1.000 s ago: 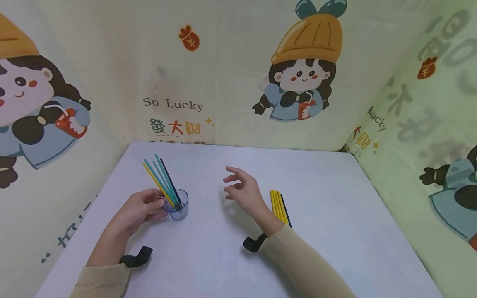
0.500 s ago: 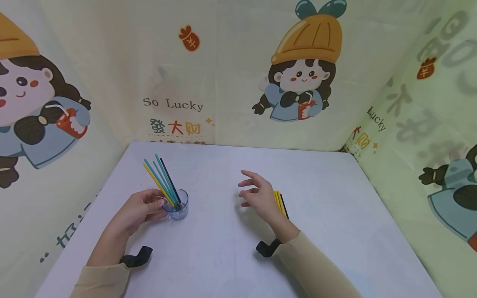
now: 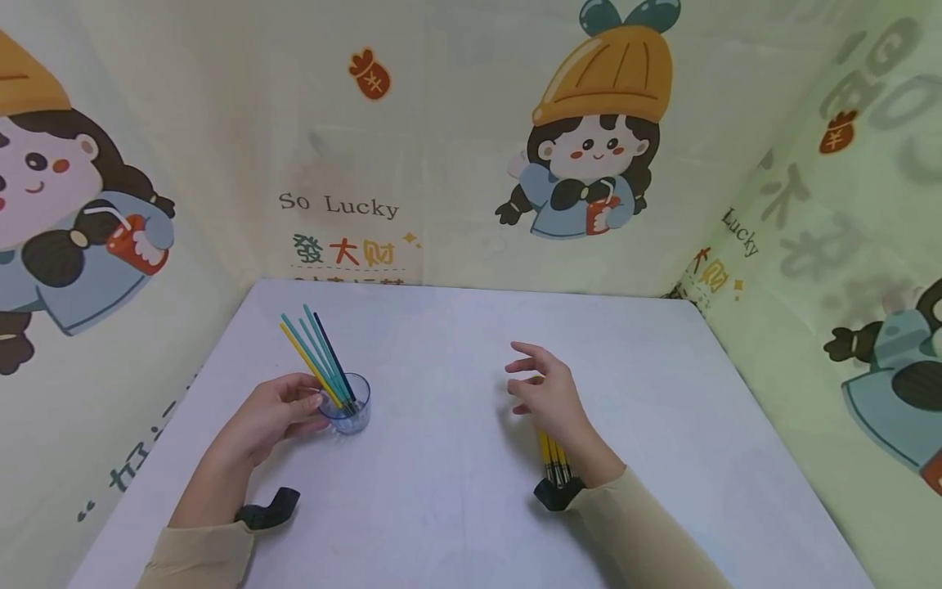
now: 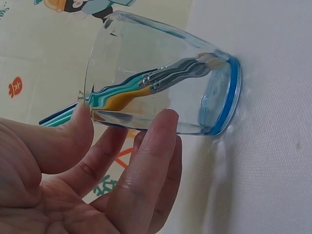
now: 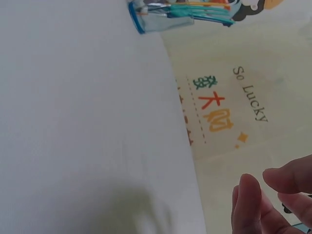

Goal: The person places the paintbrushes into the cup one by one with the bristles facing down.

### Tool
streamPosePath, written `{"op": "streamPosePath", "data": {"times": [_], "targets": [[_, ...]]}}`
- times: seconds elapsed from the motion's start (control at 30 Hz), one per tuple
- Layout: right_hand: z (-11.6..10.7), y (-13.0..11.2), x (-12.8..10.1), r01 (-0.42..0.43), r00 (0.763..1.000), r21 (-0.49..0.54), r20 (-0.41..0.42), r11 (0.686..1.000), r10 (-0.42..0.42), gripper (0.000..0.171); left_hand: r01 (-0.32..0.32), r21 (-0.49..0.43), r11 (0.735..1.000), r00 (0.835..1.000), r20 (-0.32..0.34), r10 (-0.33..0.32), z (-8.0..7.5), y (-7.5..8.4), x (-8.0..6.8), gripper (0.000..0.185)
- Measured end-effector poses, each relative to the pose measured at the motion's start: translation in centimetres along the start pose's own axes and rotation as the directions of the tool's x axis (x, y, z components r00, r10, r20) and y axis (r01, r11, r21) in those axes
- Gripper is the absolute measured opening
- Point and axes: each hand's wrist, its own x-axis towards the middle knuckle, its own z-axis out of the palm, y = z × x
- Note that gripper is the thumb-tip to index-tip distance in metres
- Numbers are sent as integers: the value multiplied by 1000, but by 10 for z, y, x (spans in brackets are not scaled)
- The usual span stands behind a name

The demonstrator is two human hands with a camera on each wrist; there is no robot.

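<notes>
Two hands | left hand [image 3: 275, 413] grips cup [image 3: 346, 403] | backdrop [image 3: 338, 204]: "So Lucky"

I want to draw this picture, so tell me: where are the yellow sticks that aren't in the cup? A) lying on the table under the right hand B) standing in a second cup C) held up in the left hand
A: the yellow sticks lie flat on the table, partly hidden under the right hand and wrist.

Cup [image 3: 347, 403] with sticks [image 3: 318, 352] on my table's [image 3: 441, 507] left, loose sticks [image 3: 553, 460] lying right, under my right hand [image 3: 548, 394].
</notes>
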Motion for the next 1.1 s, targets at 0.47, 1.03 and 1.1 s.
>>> {"op": "streamPosePath", "data": {"times": [0.47, 1.03, 1.1], "targets": [[-39, 15, -11, -45, 997, -130, -60, 990, 38, 63, 4, -6, 1000, 1000, -8, -4, -1, -2, 1, 44], [-68, 35, -23, -172, 984, -315, -103, 933, 147, 65, 7, 4, 1000, 1000, -13, -7, 1, 0, 1, 44], [-69, 36, -23, -189, 981, -335, -101, 923, 164, 65, 10, 4, 1000, 1000, -18, -10, 0, 0, 0, 44]]}}
